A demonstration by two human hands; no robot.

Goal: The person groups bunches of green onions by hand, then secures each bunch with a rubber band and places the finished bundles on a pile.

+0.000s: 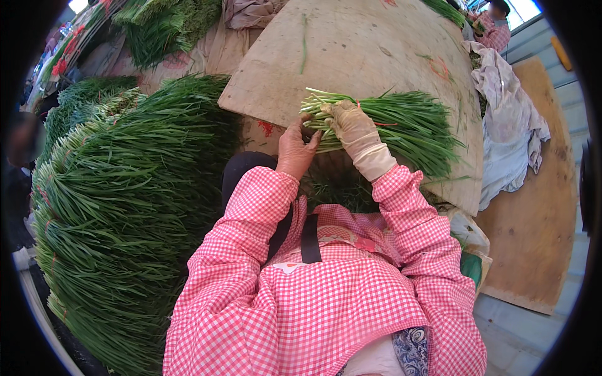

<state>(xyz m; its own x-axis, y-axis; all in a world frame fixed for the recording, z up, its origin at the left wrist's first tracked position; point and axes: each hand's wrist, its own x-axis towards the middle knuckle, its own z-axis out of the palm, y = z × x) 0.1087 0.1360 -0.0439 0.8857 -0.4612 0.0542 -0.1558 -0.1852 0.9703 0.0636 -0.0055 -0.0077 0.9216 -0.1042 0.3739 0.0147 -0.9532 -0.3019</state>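
Note:
A bunch of garlic chives (414, 128) lies across the near edge of the wooden board, pale stem ends to the left, green leaves spreading right. A red tie (385, 124) shows around it. My right hand (351, 122), in a thin pale glove, is closed over the top of the bunch near the stems. My bare left hand (297, 147) grips the stem ends from the near left side, its thumb against them; some of its fingertips are hidden behind the stems.
A tall pile of tied garlic chive bunches (132, 207) stands at my left. More bunches (163, 28) lie at the far left. Red ties (441, 67) and loose leaves are scattered on the board (364, 56). Cloths (505, 113) hang at its right edge; another person (495, 28) sits at the far right.

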